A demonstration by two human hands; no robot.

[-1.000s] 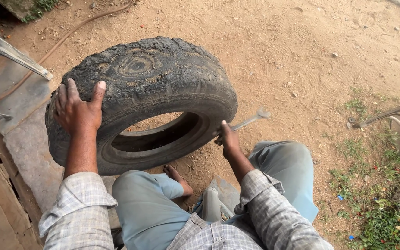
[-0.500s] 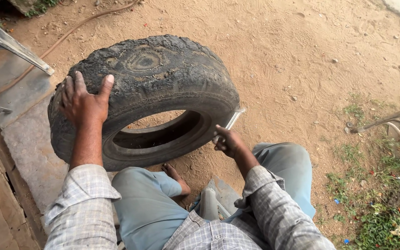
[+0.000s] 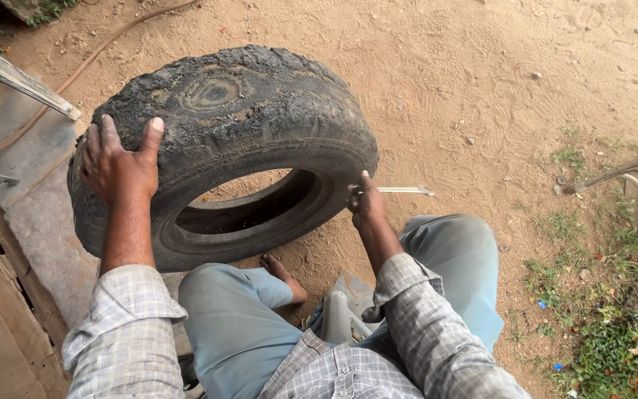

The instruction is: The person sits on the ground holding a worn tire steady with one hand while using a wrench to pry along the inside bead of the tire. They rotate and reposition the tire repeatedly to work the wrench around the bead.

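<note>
L hand (image 3: 118,164) first: fingers spread flat, thumb stuck out to one side, palm pressed on the top-left shoulder of the tyre (image 3: 223,148). That's a brace, not a clamp, since nothing is pinched between the fingers. R hand (image 3: 365,205): fingers curled shut round the near end of a thin metal tool (image 3: 400,191), which pokes out to the right, about level, w/ the fist right at the tyre's right sidewall.

What's changed: a sec ago that tool was angled up and away from the rubber w/ the R hand lower, nearer the knee; half a sec ago it stood steeper, by the rim opening. Now it lies flat and the hand is up against the tyre edge. L hand has barely shifted, same spot on the tread. I'd judge the tool is being brought into working position at the bead while the other hand keeps the tyre steady. Whether its tip touches rubber, can't tell; the hand hides that end.

The tyre stands tilted on the sandy ground (image 3: 481,89), worn and cracked, in front of the person's knees, w/ a bare foot (image 3: 283,275) just under its lower edge. Concrete slab (image 3: 38,236) to the left, grass patch (image 3: 614,332) far right.
</note>
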